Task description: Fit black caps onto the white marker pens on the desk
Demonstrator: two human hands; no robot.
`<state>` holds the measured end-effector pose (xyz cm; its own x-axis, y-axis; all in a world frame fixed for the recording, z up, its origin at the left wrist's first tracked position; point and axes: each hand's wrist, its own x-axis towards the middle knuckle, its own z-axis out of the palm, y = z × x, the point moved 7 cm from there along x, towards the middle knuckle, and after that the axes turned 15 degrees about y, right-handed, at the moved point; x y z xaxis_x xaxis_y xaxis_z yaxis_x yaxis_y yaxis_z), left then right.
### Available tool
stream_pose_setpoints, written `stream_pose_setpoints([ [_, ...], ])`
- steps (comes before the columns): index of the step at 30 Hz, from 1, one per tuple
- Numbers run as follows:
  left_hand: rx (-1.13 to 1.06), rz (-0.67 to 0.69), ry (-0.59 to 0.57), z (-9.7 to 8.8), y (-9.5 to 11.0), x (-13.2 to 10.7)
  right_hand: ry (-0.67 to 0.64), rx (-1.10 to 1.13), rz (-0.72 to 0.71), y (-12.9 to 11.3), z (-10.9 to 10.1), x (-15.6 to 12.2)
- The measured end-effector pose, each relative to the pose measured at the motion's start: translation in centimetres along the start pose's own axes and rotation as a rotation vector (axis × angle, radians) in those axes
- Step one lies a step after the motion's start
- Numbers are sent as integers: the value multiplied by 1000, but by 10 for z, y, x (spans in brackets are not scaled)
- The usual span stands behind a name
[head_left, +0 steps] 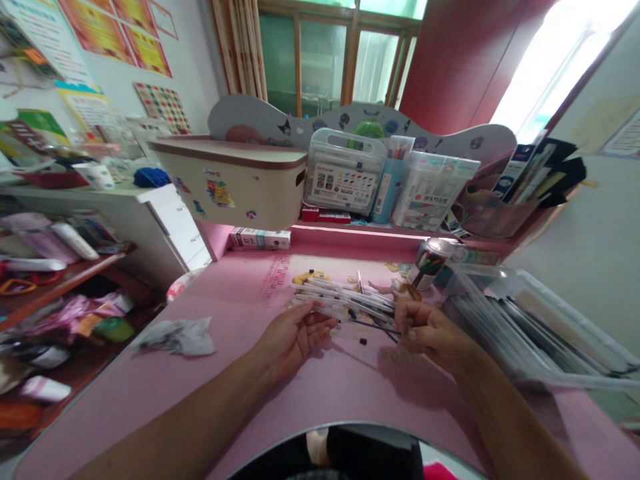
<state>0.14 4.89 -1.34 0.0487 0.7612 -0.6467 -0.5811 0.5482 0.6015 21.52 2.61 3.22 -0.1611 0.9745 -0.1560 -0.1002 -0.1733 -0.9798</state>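
Note:
A loose pile of slim white and clear pens (345, 291) lies across the desk in front of me. At its near left edge is my left hand (297, 337), palm up with its fingers curled around what looks like a clear pen; its outline blurs into the pile. My right hand (425, 331) is closed in a pinch on a thin dark rod (377, 325), which looks like a pen refill. The rod's other end points towards my left fingertips. A small black cap (363, 341) sits on the desk between the two hands.
To the right stands a clear plastic box (550, 380) full of dark pens. Behind the pile are a round clear container (434, 255) and a shelf with a lidded bin (235, 180) and marker cases (345, 175). A crumpled white tissue (183, 337) lies left.

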Motion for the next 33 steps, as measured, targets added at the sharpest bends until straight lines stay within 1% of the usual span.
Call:
stream_pose_setpoints([
  [4, 39, -31, -63, 2, -5, -1, -22, -1, 31, 13, 12, 3],
  [6, 33, -49, -76, 3, -6, -3, -9, 22, 44, 17, 19, 6],
  [8, 0, -85, -72, 6, -5, -5, 37, 75, 43, 17, 24, 8],
  [10, -54, -118, -47, 7, -2, -9, 117, 71, 11, 13, 24, 9],
  [11, -86, -117, -31, 8, 0, -11, 163, 10, -24, 10, 23, 9],
  [12, -115, -112, -21, 9, 3, -13, 206, -100, -75, 7, 22, 9],
  [14, -151, -106, -16, 10, 7, -16, 259, -432, -212, 0, 23, 8],
  [16, -163, -107, -16, 11, 9, -18, 246, -774, -337, -2, 29, 7],
  [17, -161, -106, -12, 11, 9, -18, 223, -908, -373, 1, 32, 7],
  [19, -150, -97, 1, 9, 8, -17, 177, -1082, -386, 8, 35, 9],
  [21, -126, -83, 3, 7, 6, -15, 158, -1155, -368, 13, 36, 10],
  [24, -81, -52, -32, 6, 4, -11, 163, -1161, -372, 11, 39, 9],
  [26, -46, -26, -65, 6, 2, -9, 200, -1092, -377, 5, 40, 8],
  [28, -18, 3, -94, 6, 1, -8, 237, -922, -317, 4, 38, 7],
  [31, 3, 28, -119, 7, -1, -8, 281, -580, -175, 10, 32, 9],
  [33, 7, 29, -124, 8, -3, -9, 309, -463, -164, 13, 29, 10],
])
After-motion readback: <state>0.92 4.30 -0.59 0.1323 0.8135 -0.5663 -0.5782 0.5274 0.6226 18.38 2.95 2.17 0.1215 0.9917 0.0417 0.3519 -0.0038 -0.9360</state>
